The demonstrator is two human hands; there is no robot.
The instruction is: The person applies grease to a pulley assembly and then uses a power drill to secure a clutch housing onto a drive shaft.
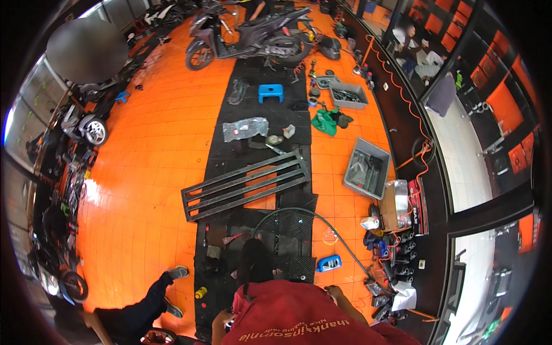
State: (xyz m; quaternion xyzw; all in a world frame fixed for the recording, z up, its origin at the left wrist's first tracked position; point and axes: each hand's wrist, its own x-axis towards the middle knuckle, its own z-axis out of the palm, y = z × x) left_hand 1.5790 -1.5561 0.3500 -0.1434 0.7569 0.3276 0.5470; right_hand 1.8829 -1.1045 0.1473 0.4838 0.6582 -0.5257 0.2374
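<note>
The red shirt (pixel 310 313) I wear fills the lower middle and covers much of my arms. My left hand (pixel 222 319) shows only in part at the shirt's left edge, beside a small white and blue thing I cannot make out. At the shirt's right edge is my right hand (pixel 333 292), its fingers mostly hidden. Whether either hand holds anything cannot be seen. A blue bottle (pixel 329 263) lies on the orange floor near my right hand. A yellow bottle (pixel 200 292) is on the floor beyond my left hand. A black hose (pixel 310 213) arcs across the mat ahead.
A black metal rack (pixel 247 187) lies across the dark mat. Farther off are a blue stool (pixel 271 92) and a scooter (pixel 253 40). Grey bins (pixel 368 167) and tools line the right side. At lower left, another person's leg (pixel 141 307) stretches over the orange floor (pixel 138 190).
</note>
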